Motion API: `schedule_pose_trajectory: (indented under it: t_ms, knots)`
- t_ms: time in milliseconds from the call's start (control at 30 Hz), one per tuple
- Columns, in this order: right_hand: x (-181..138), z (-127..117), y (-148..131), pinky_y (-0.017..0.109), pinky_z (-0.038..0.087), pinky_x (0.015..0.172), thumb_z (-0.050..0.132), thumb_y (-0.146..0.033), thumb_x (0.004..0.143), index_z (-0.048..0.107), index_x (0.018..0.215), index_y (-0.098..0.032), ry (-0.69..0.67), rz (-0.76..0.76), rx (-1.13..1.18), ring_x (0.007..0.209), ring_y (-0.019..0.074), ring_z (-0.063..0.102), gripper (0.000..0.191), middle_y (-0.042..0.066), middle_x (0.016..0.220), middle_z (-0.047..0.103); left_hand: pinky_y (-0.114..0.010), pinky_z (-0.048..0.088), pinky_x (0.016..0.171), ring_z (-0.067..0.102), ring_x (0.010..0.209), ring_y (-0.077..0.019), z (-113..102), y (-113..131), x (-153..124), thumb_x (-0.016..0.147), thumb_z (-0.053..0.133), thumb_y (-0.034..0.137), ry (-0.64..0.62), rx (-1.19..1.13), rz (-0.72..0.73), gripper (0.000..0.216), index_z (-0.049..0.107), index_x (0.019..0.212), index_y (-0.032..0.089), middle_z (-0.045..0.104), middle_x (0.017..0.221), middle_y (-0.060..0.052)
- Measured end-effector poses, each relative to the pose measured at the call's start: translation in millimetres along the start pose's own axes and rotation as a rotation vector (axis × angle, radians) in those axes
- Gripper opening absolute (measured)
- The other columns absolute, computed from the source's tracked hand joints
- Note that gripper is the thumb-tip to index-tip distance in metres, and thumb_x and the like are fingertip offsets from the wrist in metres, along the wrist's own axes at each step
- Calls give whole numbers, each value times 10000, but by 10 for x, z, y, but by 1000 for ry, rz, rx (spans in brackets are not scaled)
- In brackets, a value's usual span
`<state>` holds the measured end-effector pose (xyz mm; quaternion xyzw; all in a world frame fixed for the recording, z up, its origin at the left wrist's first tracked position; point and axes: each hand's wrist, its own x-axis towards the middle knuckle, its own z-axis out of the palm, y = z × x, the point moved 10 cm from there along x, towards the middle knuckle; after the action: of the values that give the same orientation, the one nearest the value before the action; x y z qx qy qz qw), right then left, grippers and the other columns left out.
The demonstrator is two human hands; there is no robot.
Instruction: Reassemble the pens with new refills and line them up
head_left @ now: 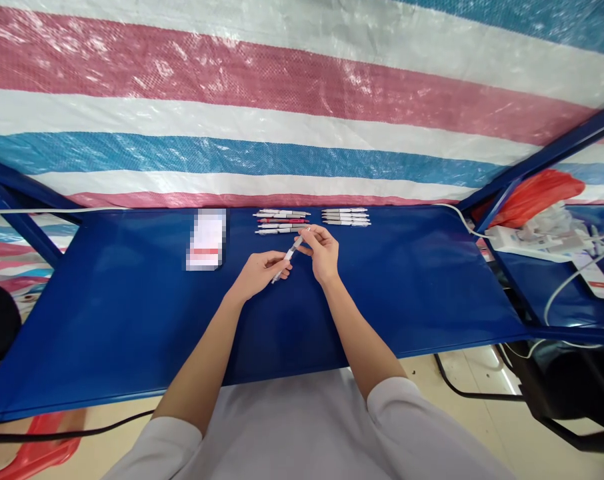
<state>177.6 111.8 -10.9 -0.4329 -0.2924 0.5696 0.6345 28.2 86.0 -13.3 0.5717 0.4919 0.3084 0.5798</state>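
Between my two hands a white and grey pen (289, 255) is held at a slant above the blue table. My left hand (262, 272) is closed around its lower part, near the end that points toward me. The fingers of my right hand (322, 251) pinch its upper end. Just beyond my hands lies a group of pens (282, 229), mostly white and grey, with a red one (282, 221) among them. A second group of white and grey pens (346, 217) lies side by side to the right of it.
A blurred-out white rectangular item (205, 240) lies left of the pens on the blue table (132, 300). A striped plastic sheet (282, 113) hangs behind. To the right are a white power strip (527, 245), cables and a red plastic bag (537, 197). A red stool (42, 447) stands lower left.
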Motion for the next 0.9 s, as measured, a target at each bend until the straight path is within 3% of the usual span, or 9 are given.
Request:
schedule_pose_trajectory:
  t_ms: [500, 633, 767, 900]
  knots:
    - [56, -47, 50, 234, 592, 585, 831, -387, 620, 604, 817, -212, 85, 9, -14, 639, 91, 628, 348, -62, 730, 634, -311, 579, 715, 702, 684, -184, -25, 100, 16, 812, 647, 436, 115, 189, 92, 309, 723, 972, 183, 748, 821, -35]
    - [45, 6, 34, 251, 599, 630, 813, -398, 656, 644, 836, -214, 37, 21, -22, 663, 101, 650, 308, -51, 756, 646, -325, 586, 713, 706, 689, -188, 34, 9, 16, 796, 681, 473, 19, 11, -3, 371, 721, 986, 157, 750, 840, -61]
    - [24, 74, 45, 277, 611, 700, 795, -383, 690, 683, 849, -218, -59, 46, 53, 813, 146, 714, 254, -13, 894, 716, -342, 587, 720, 705, 705, -188, 94, -70, -8, 785, 716, 486, -91, -160, -86, 383, 732, 968, 150, 751, 880, -87]
    - [19, 82, 112, 249, 604, 671, 816, -353, 662, 698, 826, -214, -112, 92, 127, 819, 151, 726, 245, -8, 890, 735, -341, 589, 736, 705, 714, -187, 142, -110, -19, 771, 742, 486, -133, -228, -118, 380, 735, 935, 143, 747, 875, -93]
